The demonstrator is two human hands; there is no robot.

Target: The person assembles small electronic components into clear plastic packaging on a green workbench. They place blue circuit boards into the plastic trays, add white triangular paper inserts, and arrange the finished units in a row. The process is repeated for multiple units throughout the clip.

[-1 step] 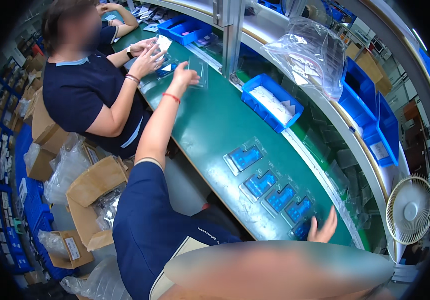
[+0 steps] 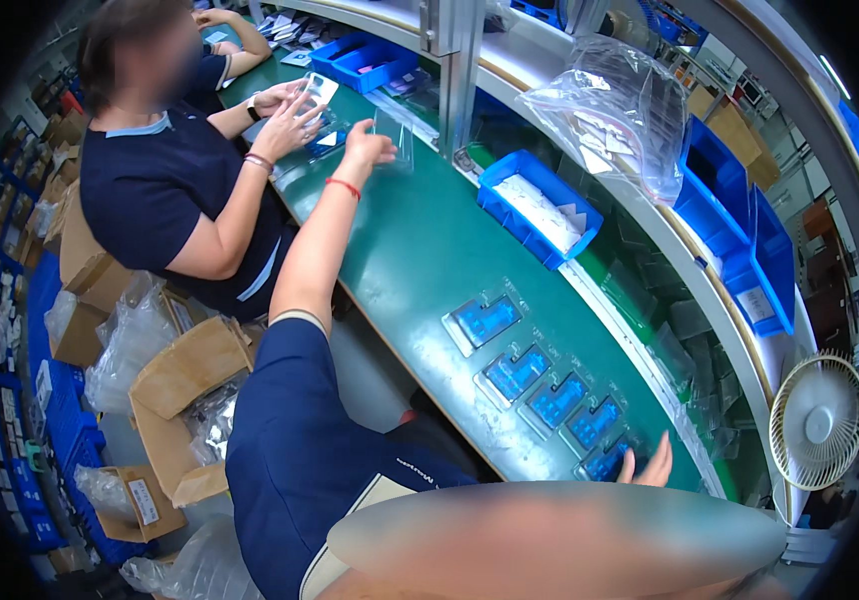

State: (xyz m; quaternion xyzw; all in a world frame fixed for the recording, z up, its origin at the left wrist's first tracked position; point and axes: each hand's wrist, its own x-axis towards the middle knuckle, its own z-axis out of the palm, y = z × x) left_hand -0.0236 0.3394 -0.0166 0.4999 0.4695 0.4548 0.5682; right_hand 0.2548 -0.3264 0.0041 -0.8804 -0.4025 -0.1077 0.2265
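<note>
My left hand (image 2: 368, 146) reaches far out over the green bench, a red cord on its wrist. Its fingers are apart, beside a clear plastic shell (image 2: 402, 150); I cannot tell whether they touch it. My right hand (image 2: 653, 468) is low at the right, thumb and fingers spread, next to the nearest blue-filled clear pack (image 2: 605, 463). Several similar packs line the bench in a slanting row, the farthest pack (image 2: 486, 322) lying apart from the others. A co-worker's hands (image 2: 288, 118) hold a pale card-like piece (image 2: 321, 89) near my left hand.
A blue bin (image 2: 525, 225) with white papers stands along the bench's (image 2: 400, 270) far side. Past it are a shelf with a clear bag (image 2: 610, 110), blue bins (image 2: 765, 275) and a white fan (image 2: 818, 420). Cardboard boxes (image 2: 175, 385) with plastic bags crowd the floor at left.
The view has shifted very slightly. Slightly more of the nearest pack shows beside my right hand; my left hand stays by the clear shell.
</note>
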